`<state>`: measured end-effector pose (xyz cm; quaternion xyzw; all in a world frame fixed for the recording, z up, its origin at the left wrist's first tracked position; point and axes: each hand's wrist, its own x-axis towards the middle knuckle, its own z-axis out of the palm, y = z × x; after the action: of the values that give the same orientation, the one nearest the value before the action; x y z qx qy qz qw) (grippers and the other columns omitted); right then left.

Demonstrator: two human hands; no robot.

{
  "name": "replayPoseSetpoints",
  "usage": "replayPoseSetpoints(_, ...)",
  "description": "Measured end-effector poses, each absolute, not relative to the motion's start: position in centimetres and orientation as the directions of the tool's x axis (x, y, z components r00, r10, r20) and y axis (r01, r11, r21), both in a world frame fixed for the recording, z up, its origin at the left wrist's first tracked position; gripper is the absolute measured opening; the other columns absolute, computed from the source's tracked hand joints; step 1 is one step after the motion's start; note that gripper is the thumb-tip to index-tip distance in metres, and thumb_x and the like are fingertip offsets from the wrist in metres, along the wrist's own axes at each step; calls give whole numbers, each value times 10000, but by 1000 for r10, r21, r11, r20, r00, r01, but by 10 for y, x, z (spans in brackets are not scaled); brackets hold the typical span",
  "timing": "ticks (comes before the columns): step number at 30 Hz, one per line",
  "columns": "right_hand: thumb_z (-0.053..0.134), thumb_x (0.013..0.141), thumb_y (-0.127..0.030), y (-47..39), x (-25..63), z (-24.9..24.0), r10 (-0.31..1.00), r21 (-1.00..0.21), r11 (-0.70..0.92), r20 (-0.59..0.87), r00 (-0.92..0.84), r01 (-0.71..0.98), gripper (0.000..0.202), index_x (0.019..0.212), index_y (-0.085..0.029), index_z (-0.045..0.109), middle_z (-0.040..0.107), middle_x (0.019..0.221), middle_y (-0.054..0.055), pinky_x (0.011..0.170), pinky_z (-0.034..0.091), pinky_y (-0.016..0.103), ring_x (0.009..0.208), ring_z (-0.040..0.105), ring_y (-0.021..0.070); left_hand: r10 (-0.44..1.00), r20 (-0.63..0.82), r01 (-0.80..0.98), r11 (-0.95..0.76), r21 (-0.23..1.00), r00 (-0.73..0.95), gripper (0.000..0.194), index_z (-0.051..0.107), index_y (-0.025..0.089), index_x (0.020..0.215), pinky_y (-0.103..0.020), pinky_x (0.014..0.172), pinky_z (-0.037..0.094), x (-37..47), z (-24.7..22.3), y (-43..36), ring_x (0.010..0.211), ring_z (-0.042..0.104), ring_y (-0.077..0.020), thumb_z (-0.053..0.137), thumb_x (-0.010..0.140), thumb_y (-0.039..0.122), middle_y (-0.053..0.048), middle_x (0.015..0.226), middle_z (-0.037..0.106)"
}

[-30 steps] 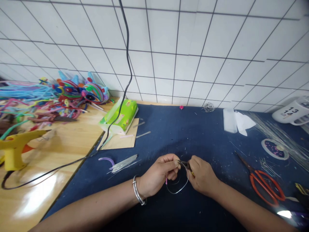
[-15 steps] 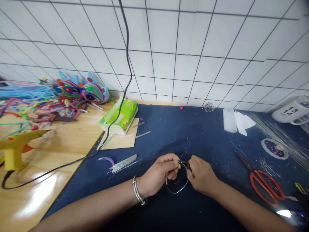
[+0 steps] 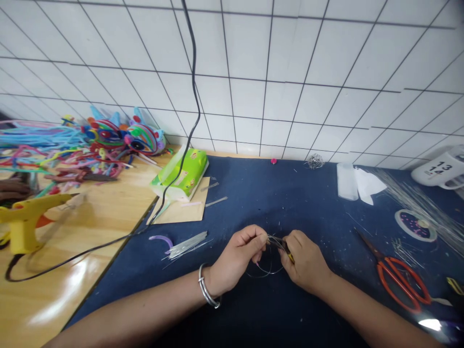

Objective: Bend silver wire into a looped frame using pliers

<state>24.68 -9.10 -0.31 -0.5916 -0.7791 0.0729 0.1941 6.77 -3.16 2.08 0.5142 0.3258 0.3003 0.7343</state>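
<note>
My left hand, closed in a pinch, grips a thin wire that bends into a loop below the fingers. A small pink bit shows on the wire near the fingertips. My right hand is wrapped round a pair of pliers with a yellow part on the handle. The dark jaws of the pliers point left, meeting the wire close to my left fingertips. Whether the jaws are clamped on it is too small to tell. Both hands are just above the dark blue mat.
Left of my hands lie cut wires and a purple curved strip. Tissues stand behind them. Orange-handled scissors and long wires lie at right. A yellow glue gun with its black cord sits at left.
The wire loop has shifted and now hangs flatter and wider below my hands. Both hands keep their grips. A blurred dark shape, perhaps another person's hand, has appeared at the left edge.
</note>
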Motion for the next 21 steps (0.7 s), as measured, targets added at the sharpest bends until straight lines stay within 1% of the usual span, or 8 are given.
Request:
replayPoseSetpoints(9,396,837,-239,-92,247,-3,953,-349,283,204,-222,893,160,820,-133,515,455,768,64,655,383,313,724,435,172,779,-174,-92,285,954,603,224,501,134,720,-216,514,280,68,20,-31,500,365,-60,466,847,315,36,567,422)
replayPoseSetpoints(21,399,832,-235,-91,249,-4,953,-348,286,203,-226,893,150,811,-139,511,465,772,64,658,389,311,726,443,171,763,-197,-100,324,941,616,214,514,132,732,-216,516,277,68,20,-31,495,369,-58,468,845,308,32,570,435)
